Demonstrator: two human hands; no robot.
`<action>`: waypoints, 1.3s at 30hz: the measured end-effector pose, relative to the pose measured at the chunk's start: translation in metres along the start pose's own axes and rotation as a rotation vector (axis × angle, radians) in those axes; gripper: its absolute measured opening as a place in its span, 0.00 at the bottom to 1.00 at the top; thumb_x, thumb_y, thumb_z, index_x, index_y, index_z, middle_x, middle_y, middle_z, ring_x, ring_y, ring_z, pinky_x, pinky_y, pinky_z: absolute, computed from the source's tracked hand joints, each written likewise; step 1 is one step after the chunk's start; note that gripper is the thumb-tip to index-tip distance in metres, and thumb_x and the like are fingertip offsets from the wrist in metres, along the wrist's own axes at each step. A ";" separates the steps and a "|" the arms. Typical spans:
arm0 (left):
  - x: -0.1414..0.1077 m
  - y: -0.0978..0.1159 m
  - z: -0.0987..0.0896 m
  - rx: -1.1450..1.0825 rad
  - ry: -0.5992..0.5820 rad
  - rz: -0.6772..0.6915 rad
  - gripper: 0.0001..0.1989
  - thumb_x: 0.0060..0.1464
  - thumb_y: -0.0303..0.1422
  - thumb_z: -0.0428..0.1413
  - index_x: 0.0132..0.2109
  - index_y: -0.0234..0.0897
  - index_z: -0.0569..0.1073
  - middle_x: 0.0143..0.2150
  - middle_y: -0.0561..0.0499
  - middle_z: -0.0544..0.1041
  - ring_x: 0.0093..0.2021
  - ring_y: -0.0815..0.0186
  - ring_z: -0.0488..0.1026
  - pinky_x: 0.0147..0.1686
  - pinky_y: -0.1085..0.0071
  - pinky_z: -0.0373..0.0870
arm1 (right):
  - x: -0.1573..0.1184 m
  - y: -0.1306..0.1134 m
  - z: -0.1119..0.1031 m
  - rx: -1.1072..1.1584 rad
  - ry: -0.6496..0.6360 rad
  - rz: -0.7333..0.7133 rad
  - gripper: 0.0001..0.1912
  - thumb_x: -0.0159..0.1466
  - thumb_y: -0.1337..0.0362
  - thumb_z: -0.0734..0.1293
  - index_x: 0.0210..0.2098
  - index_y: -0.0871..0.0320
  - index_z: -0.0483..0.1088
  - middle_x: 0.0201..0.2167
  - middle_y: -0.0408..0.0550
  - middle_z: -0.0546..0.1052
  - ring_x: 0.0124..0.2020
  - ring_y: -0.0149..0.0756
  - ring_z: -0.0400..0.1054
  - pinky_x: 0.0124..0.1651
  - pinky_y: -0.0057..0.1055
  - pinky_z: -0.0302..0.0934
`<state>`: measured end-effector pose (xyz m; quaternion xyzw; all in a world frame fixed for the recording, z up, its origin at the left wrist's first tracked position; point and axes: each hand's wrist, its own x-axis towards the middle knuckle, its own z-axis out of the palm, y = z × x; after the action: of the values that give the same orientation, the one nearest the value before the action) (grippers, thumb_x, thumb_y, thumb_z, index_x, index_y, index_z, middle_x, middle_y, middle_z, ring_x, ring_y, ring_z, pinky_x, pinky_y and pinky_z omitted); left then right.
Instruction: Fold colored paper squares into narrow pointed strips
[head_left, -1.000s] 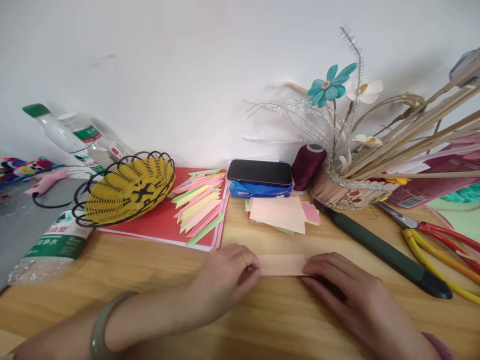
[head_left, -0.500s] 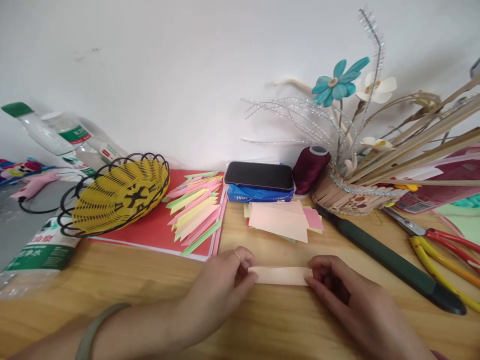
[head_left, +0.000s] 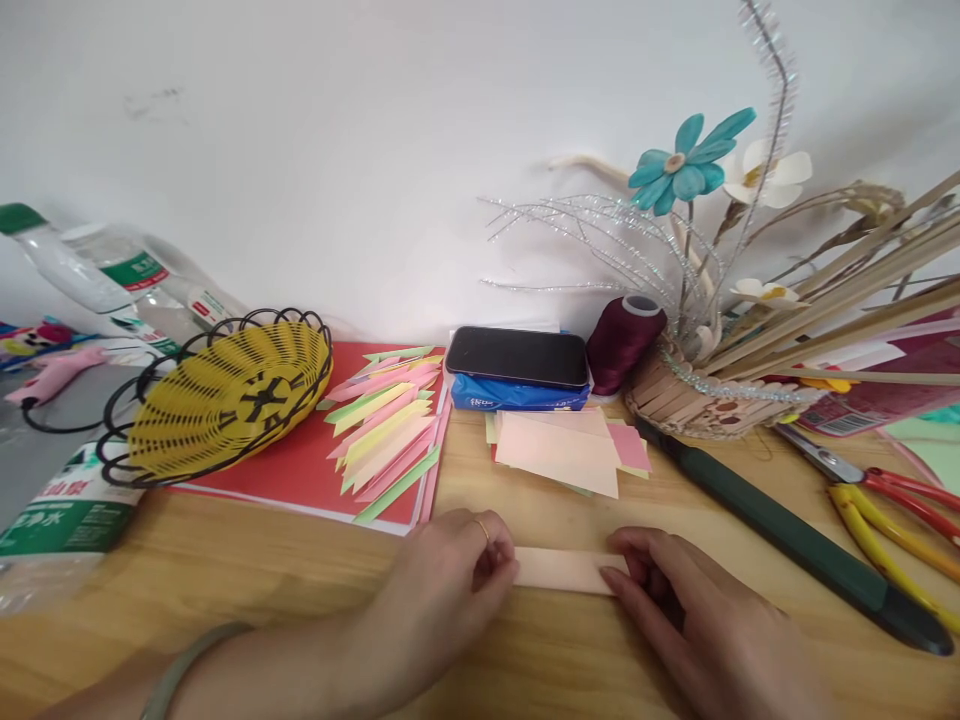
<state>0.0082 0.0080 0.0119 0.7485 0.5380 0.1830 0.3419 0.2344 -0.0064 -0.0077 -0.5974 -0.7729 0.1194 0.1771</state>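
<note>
A folded strip of pale peach paper (head_left: 559, 569) stretches between my hands, low over the wooden table. My left hand (head_left: 442, 590) pinches its left end between thumb and fingers. At the other end, my right hand (head_left: 682, 600) grips it the same way; both strip ends are hidden by fingertips. Beyond the strip lies a small pile of paper sheets (head_left: 555, 450), peach on top with pink, yellow and green showing below. Left of that, folded pointed paper pieces (head_left: 386, 425) in pink, green and yellow rest on a red folder (head_left: 277, 490).
A yellow woven basket (head_left: 225, 410) leans at left near plastic bottles (head_left: 67, 510). A phone (head_left: 517, 355) lies on a blue packet (head_left: 517, 392) beside a maroon thread spool (head_left: 622, 340). At right are a dark green tool (head_left: 780, 530), scissors (head_left: 832, 460) and a flower planter (head_left: 712, 395).
The camera view has shifted slightly, and both hands appear a little lower with the strip. My right fingers have slid inward along the strip, so a shorter length shows between the hands.
</note>
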 end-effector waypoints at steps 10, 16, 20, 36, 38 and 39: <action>0.000 0.002 0.000 0.103 0.031 0.095 0.06 0.50 0.22 0.49 0.30 0.36 0.68 0.28 0.52 0.72 0.29 0.68 0.68 0.27 0.76 0.62 | -0.001 -0.001 0.000 -0.023 0.037 -0.058 0.11 0.64 0.55 0.57 0.38 0.52 0.66 0.29 0.43 0.76 0.27 0.33 0.72 0.25 0.26 0.64; 0.001 -0.002 0.002 0.166 0.055 0.141 0.06 0.47 0.21 0.50 0.30 0.36 0.68 0.27 0.53 0.71 0.28 0.68 0.68 0.26 0.77 0.62 | 0.000 -0.001 0.000 -0.042 0.022 -0.042 0.11 0.64 0.55 0.56 0.36 0.52 0.66 0.28 0.43 0.75 0.26 0.34 0.72 0.23 0.27 0.63; 0.000 -0.002 0.001 0.199 0.037 0.138 0.06 0.51 0.24 0.49 0.29 0.36 0.68 0.27 0.51 0.71 0.29 0.67 0.68 0.27 0.75 0.63 | -0.001 -0.002 -0.001 -0.052 0.010 -0.034 0.10 0.64 0.56 0.56 0.35 0.52 0.65 0.28 0.42 0.75 0.25 0.33 0.72 0.23 0.27 0.63; 0.000 -0.006 0.003 0.221 0.097 0.215 0.08 0.53 0.24 0.48 0.29 0.35 0.70 0.26 0.50 0.72 0.27 0.66 0.69 0.27 0.74 0.65 | -0.001 0.000 -0.001 -0.006 -0.045 0.002 0.12 0.63 0.54 0.56 0.33 0.52 0.65 0.28 0.44 0.74 0.25 0.34 0.71 0.24 0.28 0.62; 0.000 -0.007 0.003 0.208 0.110 0.214 0.08 0.52 0.24 0.49 0.29 0.35 0.70 0.26 0.50 0.73 0.27 0.67 0.69 0.26 0.75 0.64 | 0.000 0.000 -0.001 -0.004 -0.047 0.008 0.12 0.64 0.54 0.55 0.33 0.52 0.65 0.27 0.44 0.74 0.25 0.34 0.71 0.24 0.28 0.62; 0.000 -0.007 0.003 0.201 0.115 0.213 0.08 0.52 0.23 0.49 0.29 0.35 0.70 0.26 0.50 0.73 0.27 0.67 0.69 0.26 0.75 0.64 | 0.000 -0.001 -0.001 -0.006 -0.048 0.007 0.12 0.64 0.54 0.55 0.33 0.52 0.65 0.27 0.44 0.74 0.25 0.34 0.71 0.24 0.28 0.62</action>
<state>0.0056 0.0085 0.0051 0.8199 0.4900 0.2059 0.2126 0.2343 -0.0063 -0.0064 -0.5976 -0.7753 0.1319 0.1561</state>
